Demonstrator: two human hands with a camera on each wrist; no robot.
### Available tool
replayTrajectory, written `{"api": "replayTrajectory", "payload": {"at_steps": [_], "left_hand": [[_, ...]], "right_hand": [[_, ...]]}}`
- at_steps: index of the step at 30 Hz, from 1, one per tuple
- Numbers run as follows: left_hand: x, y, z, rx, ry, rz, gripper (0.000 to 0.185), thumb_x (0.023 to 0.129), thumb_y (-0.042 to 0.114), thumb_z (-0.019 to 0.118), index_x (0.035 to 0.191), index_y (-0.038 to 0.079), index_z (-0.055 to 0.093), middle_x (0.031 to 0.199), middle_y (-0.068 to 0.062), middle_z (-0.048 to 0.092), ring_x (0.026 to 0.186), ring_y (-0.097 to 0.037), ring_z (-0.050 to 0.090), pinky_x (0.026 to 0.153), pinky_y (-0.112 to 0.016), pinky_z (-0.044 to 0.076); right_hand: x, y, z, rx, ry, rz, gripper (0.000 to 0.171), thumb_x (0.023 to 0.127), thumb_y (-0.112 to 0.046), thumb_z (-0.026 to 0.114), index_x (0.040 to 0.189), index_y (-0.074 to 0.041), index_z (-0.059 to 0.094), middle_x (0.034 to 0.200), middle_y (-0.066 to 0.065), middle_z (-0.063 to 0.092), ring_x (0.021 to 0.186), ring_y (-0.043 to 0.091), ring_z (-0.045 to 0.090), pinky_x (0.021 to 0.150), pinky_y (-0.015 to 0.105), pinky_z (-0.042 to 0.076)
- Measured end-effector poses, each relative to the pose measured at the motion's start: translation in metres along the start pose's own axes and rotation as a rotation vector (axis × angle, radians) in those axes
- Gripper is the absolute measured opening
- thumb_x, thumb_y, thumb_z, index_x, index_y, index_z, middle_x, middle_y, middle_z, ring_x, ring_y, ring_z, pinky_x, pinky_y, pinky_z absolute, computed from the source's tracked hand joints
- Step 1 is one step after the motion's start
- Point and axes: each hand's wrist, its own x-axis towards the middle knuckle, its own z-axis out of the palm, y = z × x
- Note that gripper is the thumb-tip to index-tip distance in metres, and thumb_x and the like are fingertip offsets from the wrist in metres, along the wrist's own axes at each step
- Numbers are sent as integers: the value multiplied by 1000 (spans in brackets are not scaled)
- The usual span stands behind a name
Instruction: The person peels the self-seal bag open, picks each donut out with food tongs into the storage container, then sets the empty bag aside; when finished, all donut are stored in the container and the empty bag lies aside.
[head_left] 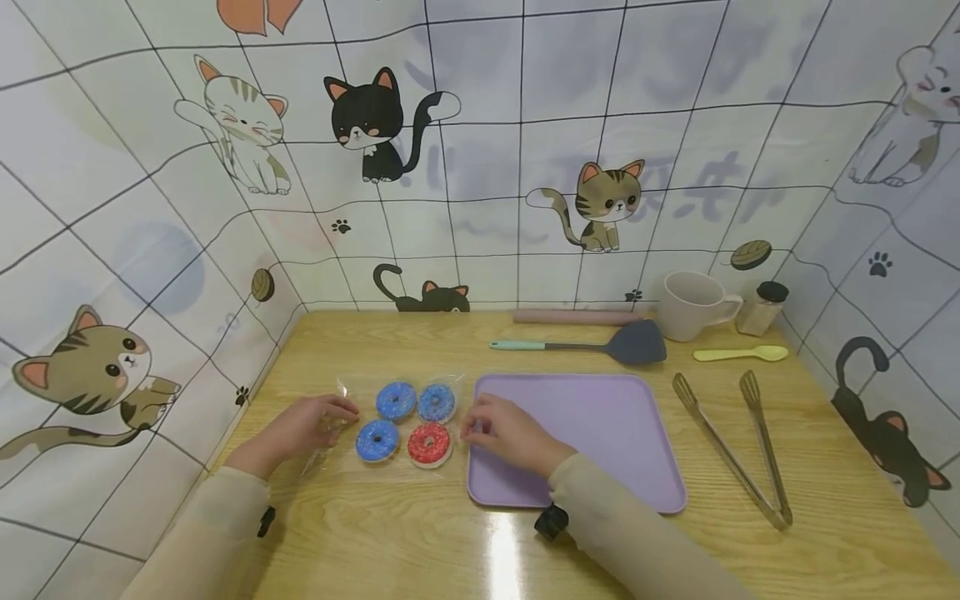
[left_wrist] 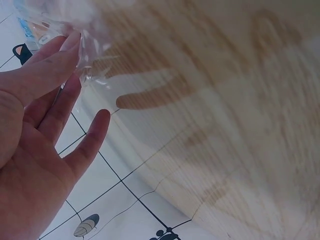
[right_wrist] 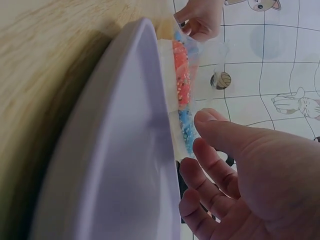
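Note:
A clear plastic bag (head_left: 403,473) lies flat on the table with three blue donuts (head_left: 377,441) and one red donut (head_left: 430,445) inside, all with sprinkles. My left hand (head_left: 303,429) pinches the bag's left end between thumb and fingers; crinkled film (left_wrist: 92,55) shows at the fingertips in the left wrist view. Over the left edge of a purple tray (head_left: 585,433), my right hand (head_left: 513,433) hovers with loosely bent fingers, its fingertips close to the bag's right end. Nothing shows between the right thumb and fingers in the right wrist view.
Right of the tray lie metal tongs (head_left: 738,467), spread apart. Behind it are a spatula (head_left: 637,342), a pink rod (head_left: 577,317), a beige mug (head_left: 686,308), a black-capped jar (head_left: 761,310) and a yellow spoon (head_left: 738,354). Cat-print wall covering (head_left: 480,167) borders the table.

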Motion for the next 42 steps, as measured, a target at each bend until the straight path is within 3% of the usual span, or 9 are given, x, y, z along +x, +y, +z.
{"api": "replayTrajectory", "payload": {"at_steps": [5,11,16,25,29,35,42], "left_hand": [[1,-2,1,30,-4,12,42,84,-8,78,123,8,75,134,-10,67,126,-42,61,88,-42,57],[2,0,0,38,-7,26,42,83,-7,80,122,9,76,133,-10,67,128,-44,59,89,-45,57],[1,2,-2,38,-24,-9,42,84,-7,79,123,9,76,136,-12,66,131,-46,56,86,-42,58],[0,7,-6,9,-27,-9,42,83,-7,80,122,8,76,135,-13,66,129,-47,57,92,-51,57],[1,6,-2,-5,-27,-26,43,82,-8,80,122,8,76,135,-12,67,130,-46,57,96,-52,55],[0,4,0,20,-15,-32,41,82,-7,80,121,8,76,133,-9,68,128,-43,59,100,-56,52],[2,6,-1,56,-13,-7,40,84,-5,81,121,9,76,133,-8,68,125,-41,62,96,-51,55]], "right_hand": [[-4,2,-2,-24,4,-10,5,94,-16,77,93,-20,73,98,-2,64,80,8,55,72,23,47],[-10,2,-5,-24,-6,16,7,94,-15,77,92,-20,73,101,-3,65,81,10,57,72,24,47],[-13,3,-6,-23,3,24,8,95,-17,76,90,-21,71,99,-6,66,81,6,55,73,24,47],[-15,11,-5,35,7,16,7,94,-15,77,92,-20,73,95,-9,68,81,3,57,75,23,50],[-15,15,-6,111,2,4,4,93,-12,78,94,-16,78,96,-5,71,82,4,59,75,23,52],[-13,17,-12,231,-7,27,14,91,-8,78,102,-16,83,102,-3,77,86,5,63,76,24,54],[-1,17,-14,189,-12,48,22,92,-8,78,113,-11,79,107,3,74,80,8,61,67,25,51]]}}
